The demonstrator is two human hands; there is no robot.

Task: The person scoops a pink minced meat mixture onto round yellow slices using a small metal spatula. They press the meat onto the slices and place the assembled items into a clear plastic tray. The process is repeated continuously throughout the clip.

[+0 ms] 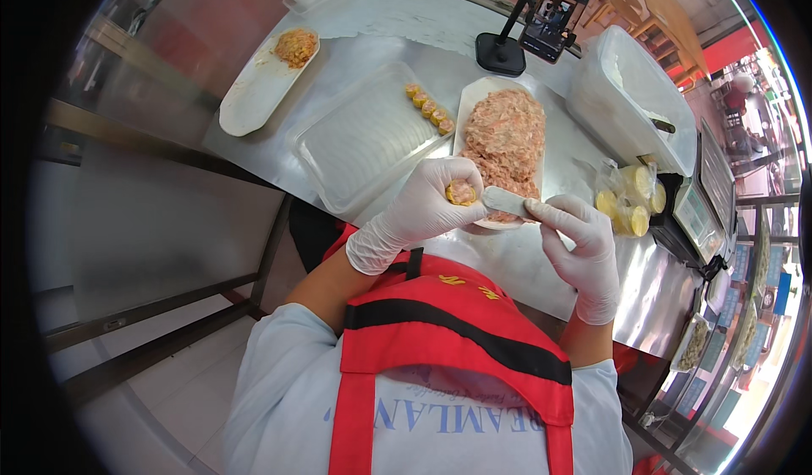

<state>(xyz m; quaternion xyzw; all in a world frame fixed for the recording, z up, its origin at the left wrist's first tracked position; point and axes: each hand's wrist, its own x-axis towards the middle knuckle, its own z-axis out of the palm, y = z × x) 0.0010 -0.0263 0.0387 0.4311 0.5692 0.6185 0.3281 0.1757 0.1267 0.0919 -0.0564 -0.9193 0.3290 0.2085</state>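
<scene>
My left hand [419, 203], in a white glove, is curled around a small open-topped dumpling [461, 192] with a yellow wrapper and pink filling. In my gloved right hand [582, 247] is a flat filling spatula [505, 201], pinched near its end, its blade pointing left close beside the dumpling. Just beyond both hands, pinkish minced meat [505, 132] is heaped on a white tray [466, 103]. A row of several finished-looking dumplings [429, 108] stands along the right side of a clear plastic tray [351, 132], left of the meat.
A long white dish [251, 101] bears orange-yellow mince [296, 48] at the far left. Behind the meat, a phone [554, 20] sits on a black stand [499, 54]. To the right are a translucent bin [622, 82], bagged yellow wrappers [630, 200] and a scale [699, 221].
</scene>
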